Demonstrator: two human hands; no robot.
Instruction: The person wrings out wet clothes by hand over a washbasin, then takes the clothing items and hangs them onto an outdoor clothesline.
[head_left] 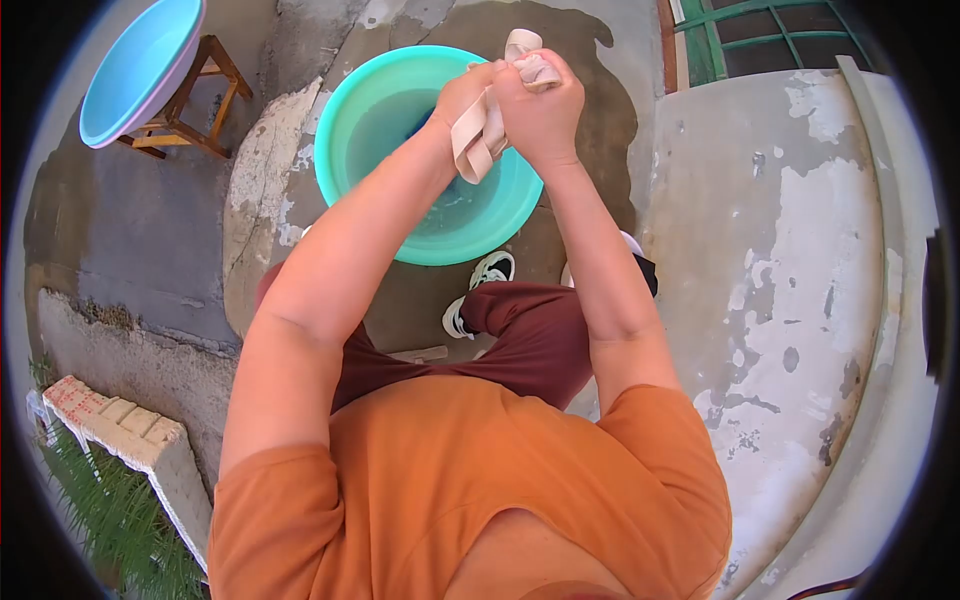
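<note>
Both hands grip a twisted beige cloth [474,143] with flat, strap-like ends, held above a round green basin [326,150]. My left hand [466,96] is closed around it near the middle. Pressed against it, my right hand [543,108] is closed on the same cloth, and one end sticks out above the fist. Water stands in the basin, and a dark blue item [421,122] shows partly in it, mostly hidden behind my left forearm.
A blue basin [140,75] rests tilted on a wooden stool [215,95] at upper left. Wet concrete [610,130] surrounds the green basin. My sneakers [490,270] are close to its near rim. A black-and-white item [646,272] is partly hidden by my right forearm.
</note>
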